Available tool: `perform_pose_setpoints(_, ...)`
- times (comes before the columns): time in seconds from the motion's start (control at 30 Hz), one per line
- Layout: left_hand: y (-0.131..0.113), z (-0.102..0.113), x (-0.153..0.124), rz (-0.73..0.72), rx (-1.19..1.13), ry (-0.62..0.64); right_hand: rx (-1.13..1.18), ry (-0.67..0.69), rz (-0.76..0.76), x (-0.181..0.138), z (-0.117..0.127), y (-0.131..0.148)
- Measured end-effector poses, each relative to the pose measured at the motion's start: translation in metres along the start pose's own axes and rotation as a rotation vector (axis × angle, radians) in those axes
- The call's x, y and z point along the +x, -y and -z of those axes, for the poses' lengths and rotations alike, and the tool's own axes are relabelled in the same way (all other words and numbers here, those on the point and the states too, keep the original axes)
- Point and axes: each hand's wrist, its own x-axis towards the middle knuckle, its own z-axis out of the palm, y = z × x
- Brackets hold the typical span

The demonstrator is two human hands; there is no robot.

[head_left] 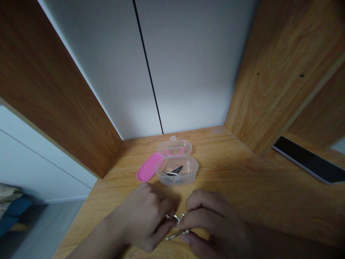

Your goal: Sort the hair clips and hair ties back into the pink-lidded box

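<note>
Both my hands meet low over a wooden desk [242, 187]. My left hand [145, 219] and my right hand [212, 223] are closed in a pinch on a small silver metal tool [176, 225], perhaps small scissors, held between them. Just beyond them stands a clear plastic oval case [177, 171] with its lid [174, 147] flipped open at the back. Inside the case lie small dark and silver metal items [174, 172]. A pink oval piece [147, 167] lies against the case's left side.
A dark flat phone or tablet [309, 160] lies on a shelf at the right. Wooden side panels [280, 72] close in the desk on both sides, with a white wall [188, 72] behind. Floor shows at the lower left.
</note>
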Motion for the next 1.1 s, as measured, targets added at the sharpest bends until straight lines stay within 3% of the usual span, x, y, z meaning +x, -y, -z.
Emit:
perform_pose_setpoints(0.37,-0.023,-0.008,0.014,-0.149,-0.002,-0.322,0.284,-0.443,-0.247,-0.012,-0.011,-0.007)
perform_pose_setpoints(0.43,-0.023,-0.008,0.012,-0.151,-0.108,-0.429,0.308,-0.525,-0.309,-0.009,-0.014,-0.007)
perform_pose_setpoints(0.5,-0.028,-0.012,0.012,-0.065,-0.379,-0.574,0.319,-0.559,-0.337,-0.007,-0.015,-0.007)
perform_pose_setpoints(0.6,-0.042,-0.025,0.02,0.378,-1.042,-0.791,0.343,-0.474,-0.353,-0.008,-0.015,-0.008)
perform_pose_setpoints(0.67,-0.053,-0.036,0.028,0.42,-1.368,-0.743,0.384,-0.364,-0.315,-0.012,-0.014,-0.008)
perform_pose_setpoints(0.77,-0.062,-0.051,0.035,0.328,-1.645,-0.64,0.407,-0.213,-0.283,-0.014,-0.013,-0.007)
perform_pose_setpoints(0.87,-0.063,-0.056,0.037,0.243,-1.642,-0.613,0.401,-0.136,-0.323,-0.012,-0.012,-0.008)
perform_pose_setpoints(0.97,-0.061,-0.05,0.036,0.157,-1.564,-0.688,0.366,-0.157,-0.335,-0.009,-0.012,-0.01)
perform_pose_setpoints(1.1,-0.057,-0.041,0.035,0.187,-1.49,-0.706,0.473,-0.183,-0.391,-0.008,-0.013,-0.011)
